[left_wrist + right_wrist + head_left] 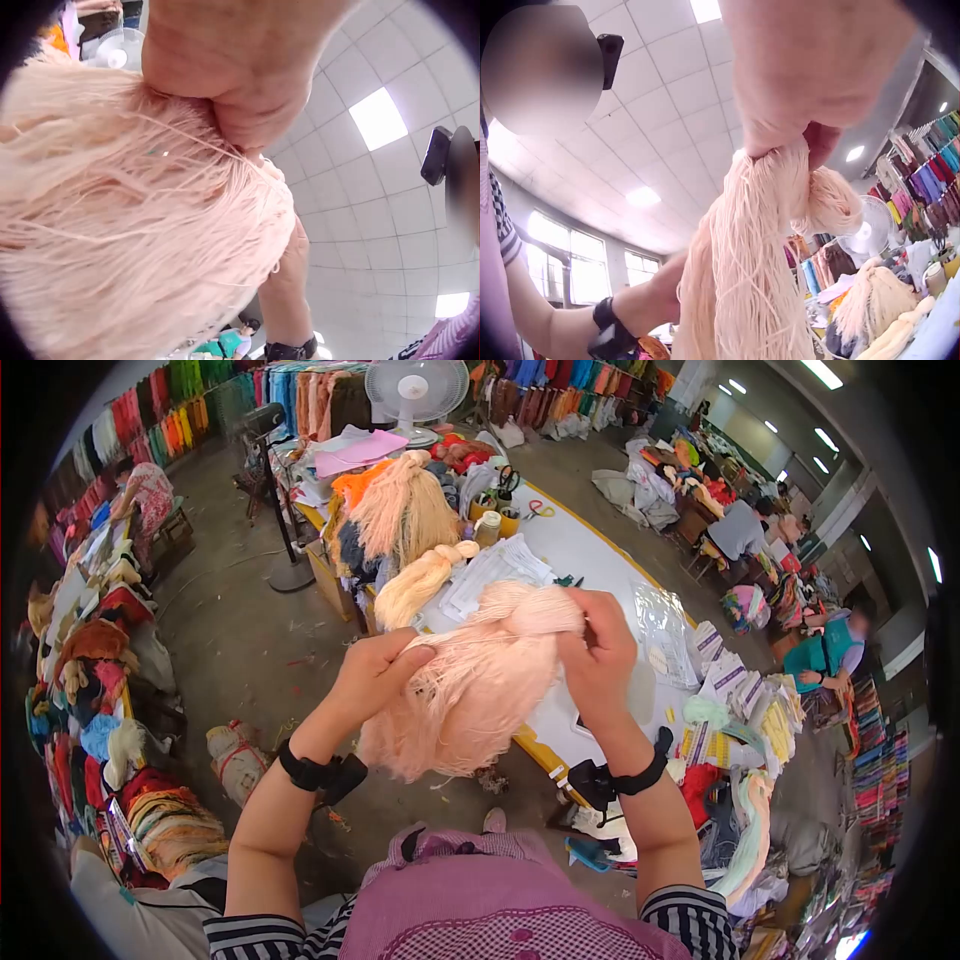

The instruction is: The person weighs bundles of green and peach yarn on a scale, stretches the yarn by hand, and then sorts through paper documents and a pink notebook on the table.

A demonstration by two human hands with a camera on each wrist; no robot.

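Note:
A pale pink yarn hank [470,690] hangs between my two hands in front of my body, its loose strands spreading downward. My left hand [378,672] grips its left side, thumb on top of the strands. My right hand [603,655] holds the thicker, looped end at the upper right. In the left wrist view the strands of the hank [135,210] fan out below the left hand [240,75]. The right wrist view has the right hand [810,82] pinching the hank [750,240], with a rounded loop bulging beside the fingers.
Beyond the hank stands a white table [590,550] with papers [495,575], scissors [540,509] and a twisted cream hank [420,582]. A heap of peach yarn [405,510] and a fan [412,390] are at its far end. Labelled packets [735,685] lie at right.

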